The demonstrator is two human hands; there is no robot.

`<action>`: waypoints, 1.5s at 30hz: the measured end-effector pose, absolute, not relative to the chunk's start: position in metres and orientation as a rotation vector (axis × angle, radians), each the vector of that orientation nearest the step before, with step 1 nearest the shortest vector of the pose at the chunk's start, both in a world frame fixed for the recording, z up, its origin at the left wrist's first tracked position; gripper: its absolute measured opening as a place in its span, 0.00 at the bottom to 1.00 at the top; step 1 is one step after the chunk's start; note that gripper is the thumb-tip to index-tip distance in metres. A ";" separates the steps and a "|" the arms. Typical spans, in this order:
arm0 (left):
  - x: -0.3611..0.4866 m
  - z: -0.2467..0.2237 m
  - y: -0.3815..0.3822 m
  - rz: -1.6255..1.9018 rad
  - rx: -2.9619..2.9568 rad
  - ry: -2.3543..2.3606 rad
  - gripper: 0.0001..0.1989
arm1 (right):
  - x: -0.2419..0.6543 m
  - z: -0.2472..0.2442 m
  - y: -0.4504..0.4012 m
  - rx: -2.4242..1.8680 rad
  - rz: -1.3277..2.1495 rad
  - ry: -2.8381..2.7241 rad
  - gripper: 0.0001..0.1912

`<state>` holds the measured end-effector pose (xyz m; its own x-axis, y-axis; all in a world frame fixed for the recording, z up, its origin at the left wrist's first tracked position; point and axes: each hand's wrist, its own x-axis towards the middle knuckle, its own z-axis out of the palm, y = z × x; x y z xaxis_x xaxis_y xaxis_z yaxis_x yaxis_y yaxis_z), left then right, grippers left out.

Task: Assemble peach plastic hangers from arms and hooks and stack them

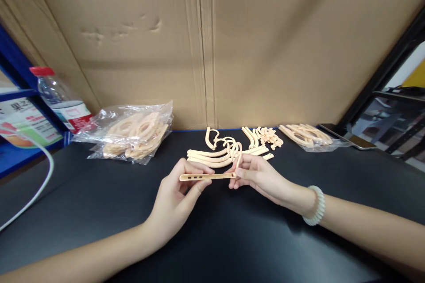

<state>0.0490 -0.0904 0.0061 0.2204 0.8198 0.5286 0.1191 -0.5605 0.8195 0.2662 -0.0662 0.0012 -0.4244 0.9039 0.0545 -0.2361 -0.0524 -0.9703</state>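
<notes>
My left hand pinches a flat, cream-coloured plastic strip with small dark slots near its left end. At the strip's right end, my right hand grips a curved hook-like piece of the same colour, which rises from that end. Whether the two pieces are joined is hidden by my fingers. Both are held above the black table. Behind my hands lie several long curved cream bars, partly covered by the hook piece and my right hand.
A pile of small cream parts lies at the back. Clear bags of cream pieces stand left and right. A phone-like dark slab, a red-capped bottle and a white cable flank them. Cardboard walls the back.
</notes>
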 end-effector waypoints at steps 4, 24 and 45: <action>0.050 0.007 -0.090 1.371 1.865 0.860 0.07 | 0.265 -0.001 -0.066 -0.781 1.603 -1.339 0.16; 0.055 0.013 -0.086 1.365 1.463 0.998 0.12 | 0.261 -0.002 -0.068 -0.814 1.540 -1.303 0.16; 0.073 0.021 -0.091 0.887 1.275 0.945 0.12 | 0.263 0.015 -0.060 -0.764 1.235 -1.568 0.13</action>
<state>0.0732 -0.0911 0.0210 0.3677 0.9266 -0.0785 -0.0193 0.0919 0.9956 0.2633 -0.0599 0.0153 -0.3401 0.8907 0.3016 -0.0845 0.2905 -0.9531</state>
